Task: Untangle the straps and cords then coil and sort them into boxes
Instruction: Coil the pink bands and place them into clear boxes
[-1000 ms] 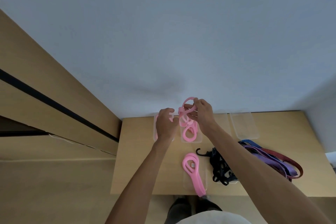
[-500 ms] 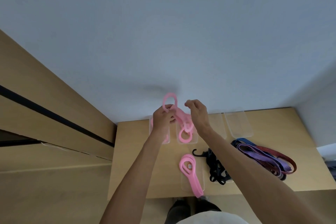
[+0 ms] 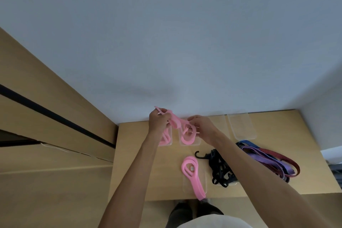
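I hold the pink strap (image 3: 175, 123) above the far edge of the counter (image 3: 140, 163), my left hand (image 3: 159, 122) gripping its upper end, my right hand (image 3: 200, 126) pinching the lower part with curled fingers. Its long axis slants from upper left down to the right, its loop hanging over the clear box (image 3: 197, 142) just under my right hand, the nearer one for lowering it in. No writing is readable anywhere.

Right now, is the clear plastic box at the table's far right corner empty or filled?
Empty: the clear plastic box shows only bare table through it.
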{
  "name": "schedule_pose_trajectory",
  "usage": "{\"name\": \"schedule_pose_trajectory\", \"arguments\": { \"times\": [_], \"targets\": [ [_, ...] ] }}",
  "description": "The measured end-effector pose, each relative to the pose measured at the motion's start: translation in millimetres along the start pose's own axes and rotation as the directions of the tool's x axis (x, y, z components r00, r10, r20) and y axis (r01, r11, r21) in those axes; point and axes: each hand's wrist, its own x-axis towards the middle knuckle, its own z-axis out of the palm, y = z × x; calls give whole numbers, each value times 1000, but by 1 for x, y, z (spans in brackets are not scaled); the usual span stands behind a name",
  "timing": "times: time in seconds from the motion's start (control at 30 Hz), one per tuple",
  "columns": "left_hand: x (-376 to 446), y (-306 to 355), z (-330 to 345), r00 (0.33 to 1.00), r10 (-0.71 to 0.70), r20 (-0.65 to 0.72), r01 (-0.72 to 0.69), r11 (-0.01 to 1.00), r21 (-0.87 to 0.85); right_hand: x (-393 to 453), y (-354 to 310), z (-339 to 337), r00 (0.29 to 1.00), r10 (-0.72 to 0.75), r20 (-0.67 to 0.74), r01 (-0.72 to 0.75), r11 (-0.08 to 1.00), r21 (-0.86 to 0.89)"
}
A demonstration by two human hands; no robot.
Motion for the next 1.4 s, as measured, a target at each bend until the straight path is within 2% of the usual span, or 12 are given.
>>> {"name": "schedule_pose_trajectory", "arguments": {
  "times": [0.1, 0.23, 0.5, 0.67, 0.77, 0.87, 0.93, 1.0, 1.07, 1.2, 1.3, 1.4],
  "targets": [
    [0, -9, -4, 982, 180, -62, -152, 937, 316, 3, -4, -3, 999, -33, -40, 36, 997, 74],
    [-7, -18, -1, 921, 389, 4, -337, 794, 505, 4, -12, 10, 983, -141, -114, 155, 979, 129],
    [-14, -21, 15, 774, 613, 156, -566, 560, 604, 3, -17, 42, 943, -280, -180, 286, 958, 10],
    [-15, -26, 13, 701, 648, 297, -629, 366, 686, 0, -16, 49, 930, -308, -201, 300, 951, -71],
    [-16, -27, 10, 695, 626, 355, -644, 321, 695, -3, -16, 46, 917, -347, -196, 324, 935, -142],
    [-17, -25, 11, 723, 570, 390, -649, 368, 666, -3, -13, 43, 894, -398, -208, 349, 907, -235],
    [-21, -19, 16, 806, 507, 304, -583, 598, 549, -3, -14, 43, 882, -416, -222, 361, 898, -250],
    [-26, -8, 21, 927, 349, 139, -375, 863, 339, -6, -16, 44, 869, -439, -229, 383, 889, -253],
    [-24, 0, 22, 978, 205, 42, -209, 947, 242, -5, -15, 45, 860, -467, -207, 409, 873, -267],
    [-20, 6, 20, 998, -57, 26, 57, 998, 4, -8, -16, 44, 865, -473, -168, 433, 872, -228],
    [-23, 11, 21, 995, -97, 37, 101, 986, -130, -7, -13, 47, 836, -495, -237, 425, 857, -290],
    [-23, 12, 19, 986, -94, 137, 144, 891, -431, 1, -9, 46, 798, -479, -367, 383, 872, -306]
  ]
}}
